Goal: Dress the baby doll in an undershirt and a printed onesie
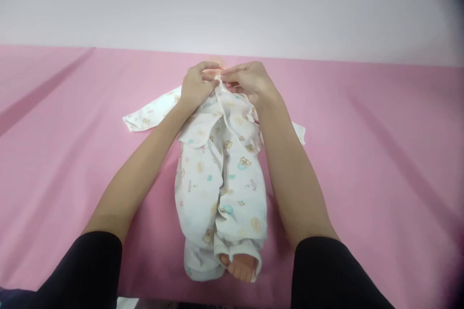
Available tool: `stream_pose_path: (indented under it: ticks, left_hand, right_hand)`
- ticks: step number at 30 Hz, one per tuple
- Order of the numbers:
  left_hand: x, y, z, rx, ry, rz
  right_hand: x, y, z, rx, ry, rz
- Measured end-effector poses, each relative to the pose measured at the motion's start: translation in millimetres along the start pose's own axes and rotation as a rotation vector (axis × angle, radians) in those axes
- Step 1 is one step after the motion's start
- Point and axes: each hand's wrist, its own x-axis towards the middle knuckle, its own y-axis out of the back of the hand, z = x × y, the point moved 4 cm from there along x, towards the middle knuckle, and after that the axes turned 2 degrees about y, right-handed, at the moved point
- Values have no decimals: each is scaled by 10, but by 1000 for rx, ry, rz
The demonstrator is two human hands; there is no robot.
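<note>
A baby doll lies on its back, dressed in a white baby outfit [241,164] printed with small bears. Its head end points away from me, mostly hidden behind my hands, and a bare doll foot [242,267] shows at one trouser cuff. My left hand [198,86] pinches the collar edge at the neck from the left. From the right, my right hand [250,79] pinches the same collar, its fingertips close to the left ones. Below the hands the front flaps hang partly apart. The left sleeve [152,112] stretches out flat; the right one is largely behind my forearm.
A pink cloth [362,178] with some creases covers the table. Behind its far edge rises a pale wall [232,5]. Close to me, at the table's near edge, a bit of something white [126,303] is visible.
</note>
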Motion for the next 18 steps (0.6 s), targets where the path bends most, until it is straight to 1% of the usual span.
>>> stream_pose_path:
  ticks: [2, 4, 8, 12, 14, 16, 18]
  left_hand:
    - [1, -2, 24, 19, -49, -19]
    - [-3, -1, 37, 53, -71, -27]
    - [-12, -20, 45, 84, -73, -48]
    - [-30, -28, 86, 65, -76, -108]
    - [-43, 10, 125, 60, -48, -157]
    - [-62, 82, 179, 76, 15, -222]
    - [-87, 174, 252, 139, 93, -290]
  right_hand:
    - [-6, 0, 4, 25, -22, -12]
    - [-21, -8, -21, -13, 10, -15]
    - [-86, -38, -121, -193, 151, -17]
    - [-145, -67, -203, -389, 245, -16]
    - [-148, -71, -223, -477, 283, -1]
    - [-143, -71, -227, -555, 314, 1]
    - [-151, -72, -231, -637, 338, -20]
